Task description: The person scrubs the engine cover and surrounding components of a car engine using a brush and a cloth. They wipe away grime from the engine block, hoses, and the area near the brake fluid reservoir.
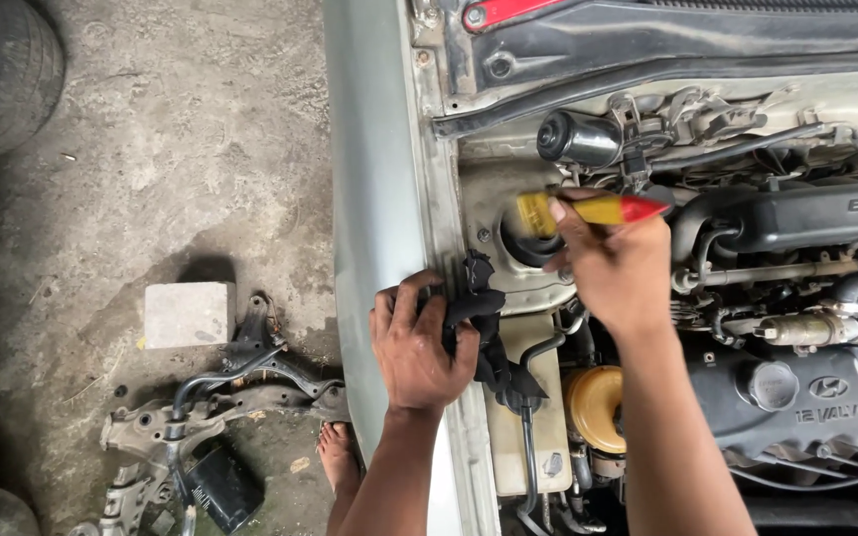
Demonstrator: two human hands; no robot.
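Observation:
My left hand (417, 342) rests on the edge of a grey car fender (369, 179) and clutches a black rag (484, 318) that hangs down into the engine bay. My right hand (613, 263) is raised over the strut tower (508, 213) and grips a tool with a yellow and red handle (588, 209), held sideways. The tool's working end is hidden by my fingers. A black round cap (531, 246) sits just below the handle.
The open engine bay holds a black intake cover (806, 213), a valve cover (806, 392), a yellow reservoir cap (596, 402) and hoses. On the concrete floor lie a grey block (189, 314), suspension parts (220, 397), an oil filter (222, 486) and a tyre (2, 79). My bare foot (338, 457) stands beside the fender.

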